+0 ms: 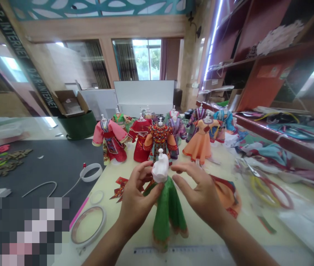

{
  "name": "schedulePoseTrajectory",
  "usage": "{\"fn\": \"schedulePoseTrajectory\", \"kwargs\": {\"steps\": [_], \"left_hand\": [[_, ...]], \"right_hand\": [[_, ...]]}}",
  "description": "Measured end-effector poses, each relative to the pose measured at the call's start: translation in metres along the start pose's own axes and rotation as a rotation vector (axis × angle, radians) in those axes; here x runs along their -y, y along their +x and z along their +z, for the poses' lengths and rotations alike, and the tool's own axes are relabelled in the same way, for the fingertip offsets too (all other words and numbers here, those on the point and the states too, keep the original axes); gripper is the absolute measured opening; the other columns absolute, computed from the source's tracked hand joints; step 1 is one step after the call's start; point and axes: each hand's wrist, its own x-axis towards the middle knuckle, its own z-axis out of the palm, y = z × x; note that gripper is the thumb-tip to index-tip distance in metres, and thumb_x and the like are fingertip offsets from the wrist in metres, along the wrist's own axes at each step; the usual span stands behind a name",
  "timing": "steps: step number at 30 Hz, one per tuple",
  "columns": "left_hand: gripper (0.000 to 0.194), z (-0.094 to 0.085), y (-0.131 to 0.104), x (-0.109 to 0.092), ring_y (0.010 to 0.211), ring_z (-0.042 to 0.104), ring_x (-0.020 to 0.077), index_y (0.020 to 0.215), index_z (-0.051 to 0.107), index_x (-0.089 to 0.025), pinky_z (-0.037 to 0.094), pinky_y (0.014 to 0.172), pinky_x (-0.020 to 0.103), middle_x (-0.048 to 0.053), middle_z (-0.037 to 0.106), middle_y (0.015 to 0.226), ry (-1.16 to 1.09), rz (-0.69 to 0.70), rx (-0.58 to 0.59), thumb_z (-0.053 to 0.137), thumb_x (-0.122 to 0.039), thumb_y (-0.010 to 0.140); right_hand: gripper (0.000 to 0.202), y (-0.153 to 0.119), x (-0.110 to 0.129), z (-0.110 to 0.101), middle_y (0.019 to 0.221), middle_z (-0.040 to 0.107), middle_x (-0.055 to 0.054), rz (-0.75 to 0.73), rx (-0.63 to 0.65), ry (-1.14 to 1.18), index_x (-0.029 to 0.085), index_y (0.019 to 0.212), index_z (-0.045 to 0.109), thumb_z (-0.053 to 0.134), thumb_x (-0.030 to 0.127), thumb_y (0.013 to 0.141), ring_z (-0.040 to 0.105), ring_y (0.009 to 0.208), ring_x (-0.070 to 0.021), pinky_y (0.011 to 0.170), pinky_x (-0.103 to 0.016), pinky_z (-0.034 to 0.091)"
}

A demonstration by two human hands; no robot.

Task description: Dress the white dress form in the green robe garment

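Note:
A small white mannequin torso (160, 170) with a knobbed neck stands upright in front of me. My left hand (138, 192) is closed around its side, with the thumb pressed near the lower front. Below the torso hangs a green skirt (165, 210) with an orange-brown hem. On the other side, my right hand (198, 188) is spread with curved fingers beside the torso, apparently apart from it. Orange patterned fabric (226, 194) lies to the right of that hand. A red patterned fabric piece (120, 188) lies left of the torso.
Several dressed miniature mannequins stand behind, including an orange dress (201, 142) and a pink robe (111, 138). A tape roll (88, 226) lies at left. Scissors (267, 190) lie at right. A ruler (201, 250) runs along the front. A green bin (79, 125) stands at back left.

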Motion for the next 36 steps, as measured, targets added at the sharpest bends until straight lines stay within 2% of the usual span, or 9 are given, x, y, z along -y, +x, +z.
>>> {"fn": "schedulePoseTrajectory", "kwargs": {"steps": [4, 6, 11, 16, 22, 28, 32, 36], "left_hand": [[0.047, 0.002, 0.001, -0.002, 0.094, 0.062, 0.0188, 0.118, 0.046, -0.021, 0.049, 0.081, 0.03, 0.008, 0.064, 0.106, -0.011, -0.039, -0.011, 0.066, -0.025, 0.075], [0.045, 0.002, 0.001, -0.004, 0.096, 0.062, 0.019, 0.117, 0.048, -0.021, 0.048, 0.084, 0.029, 0.008, 0.064, 0.109, -0.001, -0.048, -0.007, 0.066, -0.026, 0.076], [0.047, 0.0, 0.002, -0.006, 0.094, 0.062, 0.017, 0.122, 0.049, -0.023, 0.049, 0.083, 0.027, 0.005, 0.063, 0.113, 0.039, -0.095, 0.055, 0.064, -0.029, 0.078], [0.045, 0.001, 0.005, -0.011, 0.095, 0.06, 0.0163, 0.122, 0.05, -0.025, 0.048, 0.083, 0.025, 0.003, 0.064, 0.109, 0.053, -0.077, 0.11, 0.063, -0.027, 0.079], [0.044, 0.003, 0.007, -0.01, 0.101, 0.058, 0.0187, 0.125, 0.047, -0.022, 0.045, 0.092, 0.031, 0.006, 0.061, 0.116, 0.079, -0.078, 0.163, 0.059, -0.025, 0.082], [0.054, 0.002, 0.003, -0.008, 0.113, 0.053, 0.0187, 0.127, 0.043, -0.025, 0.044, 0.094, 0.027, 0.004, 0.058, 0.123, -0.038, -0.097, 0.185, 0.064, -0.021, 0.078], [0.043, 0.006, 0.003, -0.012, 0.111, 0.056, 0.0211, 0.123, 0.048, -0.021, 0.046, 0.093, 0.03, 0.007, 0.06, 0.121, -0.012, -0.128, 0.159, 0.059, -0.024, 0.082], [0.044, 0.01, 0.002, -0.016, 0.111, 0.056, 0.0225, 0.125, 0.048, -0.02, 0.046, 0.093, 0.032, 0.007, 0.062, 0.118, 0.008, -0.145, 0.12, 0.058, -0.025, 0.082]], "right_hand": [[0.007, -0.003, 0.0, 0.004, 0.082, 0.061, -0.003, 0.068, 0.108, -0.02, 0.018, 0.085, 0.062, 0.061, 0.016, 0.079, 0.058, 0.08, -0.0178, 0.073, -0.031, 0.045], [0.003, -0.005, 0.001, 0.006, 0.078, 0.059, -0.002, 0.07, 0.114, -0.03, 0.018, 0.079, 0.06, 0.059, 0.015, 0.08, 0.056, 0.077, -0.0171, 0.07, -0.031, 0.044], [0.012, -0.006, 0.002, 0.007, 0.075, 0.055, -0.002, 0.026, 0.117, -0.038, 0.017, 0.072, 0.054, 0.053, 0.012, 0.082, 0.053, 0.074, -0.0166, 0.068, -0.03, 0.04], [0.012, -0.002, 0.004, 0.003, 0.072, 0.054, 0.0, 0.105, 0.12, 0.048, 0.018, 0.07, 0.052, 0.053, 0.012, 0.081, 0.053, 0.07, -0.0144, 0.065, -0.028, 0.04], [0.012, -0.002, 0.007, 0.002, 0.072, 0.057, 0.0, 0.224, 0.107, 0.193, 0.017, 0.07, 0.054, 0.053, 0.017, 0.082, 0.054, 0.069, -0.0132, 0.066, -0.025, 0.042], [0.015, -0.004, 0.004, 0.003, 0.07, 0.056, 0.001, 0.286, 0.126, 0.239, 0.018, 0.071, 0.053, 0.051, 0.022, 0.085, 0.053, 0.067, -0.0121, 0.063, -0.023, 0.041], [0.015, -0.003, 0.005, 0.0, 0.066, 0.055, 0.002, 0.289, 0.147, 0.263, 0.018, 0.07, 0.054, 0.052, 0.021, 0.084, 0.052, 0.064, -0.0112, 0.06, -0.021, 0.04], [0.014, -0.006, 0.004, -0.002, 0.067, 0.057, 0.002, 0.306, 0.159, 0.277, 0.018, 0.074, 0.057, 0.05, 0.021, 0.086, 0.053, 0.065, -0.0109, 0.06, -0.02, 0.041]]}}
